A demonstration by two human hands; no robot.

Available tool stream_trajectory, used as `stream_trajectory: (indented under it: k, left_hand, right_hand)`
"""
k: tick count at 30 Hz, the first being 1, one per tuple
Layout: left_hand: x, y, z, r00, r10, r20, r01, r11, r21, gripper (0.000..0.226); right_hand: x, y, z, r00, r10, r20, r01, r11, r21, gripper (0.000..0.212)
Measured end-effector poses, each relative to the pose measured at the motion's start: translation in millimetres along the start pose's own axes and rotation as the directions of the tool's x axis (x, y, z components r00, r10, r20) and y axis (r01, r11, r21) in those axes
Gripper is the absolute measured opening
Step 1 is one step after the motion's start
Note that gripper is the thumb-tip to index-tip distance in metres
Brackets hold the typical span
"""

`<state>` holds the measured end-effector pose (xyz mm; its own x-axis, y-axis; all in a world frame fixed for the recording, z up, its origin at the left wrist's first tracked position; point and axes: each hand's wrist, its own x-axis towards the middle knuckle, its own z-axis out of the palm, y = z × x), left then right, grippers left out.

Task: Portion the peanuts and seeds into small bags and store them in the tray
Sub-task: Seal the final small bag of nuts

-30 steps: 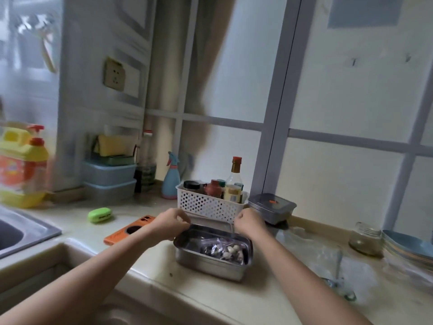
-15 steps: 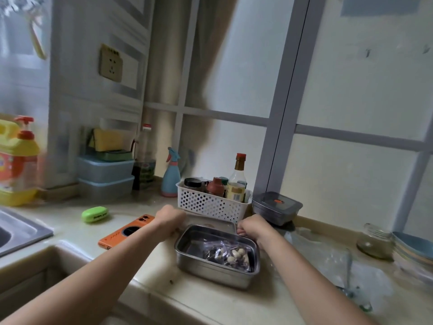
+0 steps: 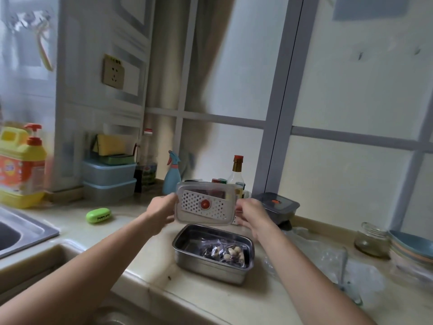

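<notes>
A steel tray [image 3: 187,261] sits on the counter in front of me, with small clear bags of peanuts and dark seeds [image 3: 223,252] lying in its right half. Above its far edge I hold a clear plastic lid [image 3: 205,204] with a red button in the middle, tilted up towards me. My left hand [image 3: 161,211] grips the lid's left edge and my right hand [image 3: 251,215] grips its right edge. Through the lid the white perforated basket behind shows.
Behind the lid stand sauce bottles [image 3: 237,174] and a blue spray bottle [image 3: 172,173]. A grey lidded box [image 3: 278,207] is at the right, with loose clear bags [image 3: 328,261], a glass jar [image 3: 371,240] and stacked plates [image 3: 412,247]. A green case [image 3: 98,215], a detergent jug [image 3: 21,165] and the sink [image 3: 18,233] are on the left.
Both hands were down at the tray's far corners; now they have risen, holding the clear lid up above the tray. The view has also shifted.
</notes>
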<state>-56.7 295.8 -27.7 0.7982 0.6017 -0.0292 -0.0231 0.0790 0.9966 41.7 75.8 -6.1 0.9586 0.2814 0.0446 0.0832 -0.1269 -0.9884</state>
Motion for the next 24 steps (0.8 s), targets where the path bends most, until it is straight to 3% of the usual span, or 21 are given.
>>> stream_trajectory:
  k: [4,7,9,13,17,19,22,24]
  left_hand:
    - [-5,11,4,0.998,0.06,-0.015,-0.061,0.995,-0.073,0.047]
    - [-11,23,8,0.999,-0.024,0.024,0.026,0.995,-0.101,0.052]
    - [-14,29,8,0.992,-0.108,0.062,0.113,0.99,-0.082,0.043]
    - [-22,34,10,0.969,-0.203,0.145,0.193,0.978,0.077,0.005]
    - [-20,26,15,0.975,-0.195,0.106,0.158,0.946,0.283,0.024]
    - [-24,19,22,0.987,-0.134,0.089,0.084,0.902,0.424,0.02]
    - [-26,8,29,0.995,0.098,0.024,-0.089,0.743,0.664,0.022]
    - [-28,3,32,0.984,0.179,0.026,-0.141,0.672,0.727,0.021]
  right_hand:
    - [-3,1,-9,0.993,0.01,-0.118,-0.002,0.998,0.064,0.039]
    - [-14,5,-16,0.976,-0.018,-0.219,0.004,0.998,-0.064,0.045]
    - [-22,5,-20,0.962,-0.066,-0.266,0.026,0.988,-0.151,0.046]
    - [-38,1,-31,0.963,-0.101,-0.249,0.029,0.96,-0.277,0.028]
    - [-54,4,-35,0.986,0.021,-0.167,-0.075,0.943,-0.324,0.013]
    - [-61,7,-38,0.99,0.057,-0.126,-0.099,0.926,-0.365,0.016]
    - [-70,17,-39,0.997,0.056,-0.055,-0.076,0.872,-0.484,0.022]
    - [-73,25,-37,0.999,0.02,-0.038,-0.038,0.831,-0.556,0.022]
